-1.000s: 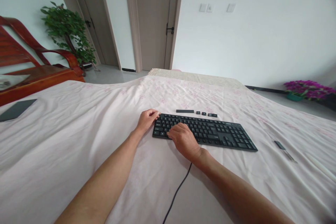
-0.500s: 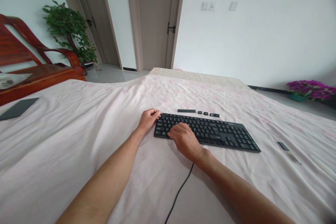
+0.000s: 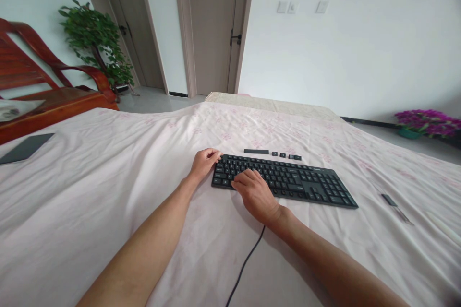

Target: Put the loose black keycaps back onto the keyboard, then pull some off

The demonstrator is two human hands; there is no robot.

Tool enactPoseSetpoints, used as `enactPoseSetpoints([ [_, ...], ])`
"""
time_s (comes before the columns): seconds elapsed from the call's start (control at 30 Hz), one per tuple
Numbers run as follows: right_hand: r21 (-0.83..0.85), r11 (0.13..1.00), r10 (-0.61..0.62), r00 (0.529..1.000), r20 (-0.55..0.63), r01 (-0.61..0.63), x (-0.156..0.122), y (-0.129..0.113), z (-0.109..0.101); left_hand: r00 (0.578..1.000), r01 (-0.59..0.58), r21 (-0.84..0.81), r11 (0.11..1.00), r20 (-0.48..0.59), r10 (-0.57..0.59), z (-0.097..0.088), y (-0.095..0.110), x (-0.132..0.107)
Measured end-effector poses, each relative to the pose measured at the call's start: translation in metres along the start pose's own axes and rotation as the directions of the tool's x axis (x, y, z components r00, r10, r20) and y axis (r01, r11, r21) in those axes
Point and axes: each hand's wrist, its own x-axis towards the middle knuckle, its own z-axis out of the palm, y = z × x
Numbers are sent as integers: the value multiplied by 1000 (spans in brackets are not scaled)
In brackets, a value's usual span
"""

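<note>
A black keyboard [image 3: 326, 187] lies at a slant on the cloth. My left hand [image 3: 203, 163] grips its far left corner between thumb and fingers. Over the left part of the bottom rows is my right hand [image 3: 256, 194], its fingers curled down and pressed together at the keys. Whatever those fingertips hold, if anything, is hidden beneath the hand. Just beyond the keyboard's far edge lie a long black space bar keycap [image 3: 256, 151] and, right of it, several small loose keycaps [image 3: 283, 155].
A keycap puller [image 3: 389, 200] with wire prongs lies right of the keyboard. The black cable [image 3: 245, 265] runs toward me across the pale flowered cloth [image 3: 173, 153]. A dark flat object [image 3: 27, 148] sits at the far left. Beyond stand a wooden chair [image 3: 57, 98] and a plant [image 3: 93, 33].
Both hands stay at the same places on the keyboard. The view has shifted very slightly; nothing else has visibly moved.
</note>
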Motion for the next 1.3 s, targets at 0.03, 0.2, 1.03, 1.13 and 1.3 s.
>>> enactPoseSetpoints([
  [0.03,0,1000,3,1000,1,-3,-1,-1,0,1000,-2,-2,1000,1,2,0,0,0],
  [0.2,-18,1000,24,1000,21,-23,-1,-6,1,1000,-7,2,1000,-7,7,0,1,-1],
  [1.03,43,777,626,778,54,-628,4,155,-16,1000,6,18,1000,-4,-6,2,-3,-2],
  [1.13,-11,788,615,784,83,-616,20,163,-12,1000,13,21,1000,3,-13,2,-2,-2],
  [1.3,-72,802,597,787,158,-593,40,171,-3,1000,28,22,999,-3,-28,2,0,-3],
])
